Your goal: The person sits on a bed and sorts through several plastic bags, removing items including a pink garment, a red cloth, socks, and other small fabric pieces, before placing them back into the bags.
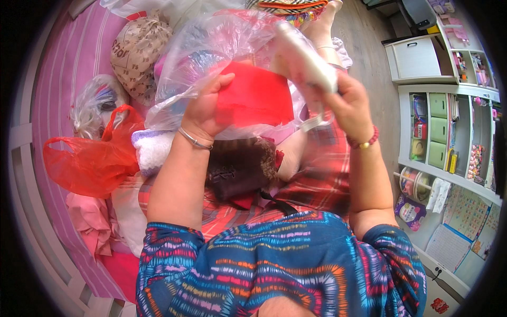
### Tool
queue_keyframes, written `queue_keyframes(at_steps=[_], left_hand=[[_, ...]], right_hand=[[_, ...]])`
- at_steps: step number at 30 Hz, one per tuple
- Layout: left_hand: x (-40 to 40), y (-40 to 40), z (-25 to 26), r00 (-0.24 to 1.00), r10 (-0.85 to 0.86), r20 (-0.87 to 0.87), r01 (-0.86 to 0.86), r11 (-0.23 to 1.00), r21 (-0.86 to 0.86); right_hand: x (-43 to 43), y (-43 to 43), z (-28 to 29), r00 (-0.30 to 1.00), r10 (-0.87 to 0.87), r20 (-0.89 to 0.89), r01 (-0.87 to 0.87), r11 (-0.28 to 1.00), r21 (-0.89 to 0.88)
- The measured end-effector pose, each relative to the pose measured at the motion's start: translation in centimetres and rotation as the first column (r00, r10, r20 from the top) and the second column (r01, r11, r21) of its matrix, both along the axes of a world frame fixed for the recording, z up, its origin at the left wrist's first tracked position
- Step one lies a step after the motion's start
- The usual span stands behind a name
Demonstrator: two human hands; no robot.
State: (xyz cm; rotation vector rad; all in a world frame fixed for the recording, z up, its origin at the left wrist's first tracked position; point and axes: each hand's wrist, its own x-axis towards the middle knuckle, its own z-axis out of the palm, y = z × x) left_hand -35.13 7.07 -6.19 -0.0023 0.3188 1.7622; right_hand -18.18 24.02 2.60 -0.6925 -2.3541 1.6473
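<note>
My left hand (208, 105) grips a flat red piece of cloth or soft material (255, 95) together with the edge of a clear plastic bag (190, 63). Across from it, my right hand (350, 107) is closed on a blurred white item (307, 59), which seems wrapped in thin plastic. The clear bag spreads open beyond both hands, with pink and blue things showing through. Below the red piece, a dark brown item with fur trim (241, 168) lies in my lap. A rolled white and lilac fluffy cloth (154, 150) is beside my left forearm.
A red plastic bag (91, 158), a small clear bag (93, 103), a printed beige drawstring bag (140, 51) and pink cloth (89, 222) lie at the left on a pink striped bed cover (67, 91). White shelves (420, 162) stand at the right beyond the wooden floor (368, 59).
</note>
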Motion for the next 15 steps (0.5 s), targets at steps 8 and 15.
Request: queue_keyframes(at_steps=[8, 15], left_hand=[[0.6, 0.2, 1.1, 0.999, 0.033, -0.026, -0.033, 0.999, 0.001], [0.6, -0.2, 0.8, 0.924, -0.051, -0.380, 0.085, 0.994, 0.074]], right_hand=[[-2.3, -3.9, -1.6, 0.969, 0.244, 0.034, -0.222, 0.802, 0.554], [-2.4, -2.3, -1.9, 0.994, 0.084, 0.064, -0.073, 0.985, -0.154]])
